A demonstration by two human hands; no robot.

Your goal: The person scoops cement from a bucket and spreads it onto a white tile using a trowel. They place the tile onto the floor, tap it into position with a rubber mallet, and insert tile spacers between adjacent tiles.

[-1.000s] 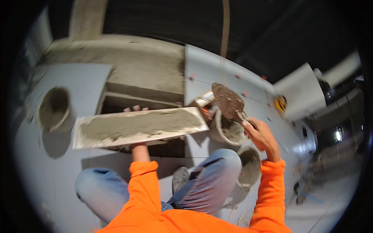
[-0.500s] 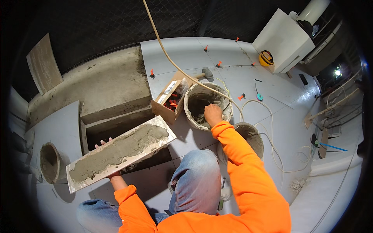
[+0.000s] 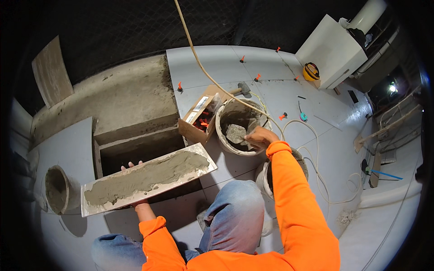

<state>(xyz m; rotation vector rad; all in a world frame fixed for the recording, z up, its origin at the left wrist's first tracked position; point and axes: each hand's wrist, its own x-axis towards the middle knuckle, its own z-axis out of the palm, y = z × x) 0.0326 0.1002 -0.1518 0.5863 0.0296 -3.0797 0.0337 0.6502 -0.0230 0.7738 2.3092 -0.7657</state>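
Observation:
My left hand point(image 3: 131, 165) supports a long, narrow tile point(image 3: 209, 165) from beneath, its fingertips curled over the far edge. A layer of grey mortar point(image 3: 149, 178) covers most of the tile's upturned face, leaving pale strips along the edges. The tile slants up to the right, over a rectangular opening in the floor. My right hand point(image 3: 262, 137) is closed round what looks like a trowel, whose handle is hidden in the fingers. A lump of mortar sits on the trowel's blade point(image 3: 236, 133), inside a mortar-crusted bucket point(image 3: 218, 126).
A cardboard box point(image 3: 192, 130) of orange-red tile-levelling pieces stands left of the bucket, a mallet point(image 3: 244, 89) behind. Another bucket point(image 3: 265, 180) stands by my right forearm; a third point(image 3: 57, 189) is far left. A hose point(image 3: 199, 63) crosses above. Orange clips point(image 3: 257, 77) stand in tile joints.
My right hand has drawn back toward me and right, bringing the mortar-laden trowel blade into sight. The tile on my left hand has shifted slightly right and lies a little flatter.

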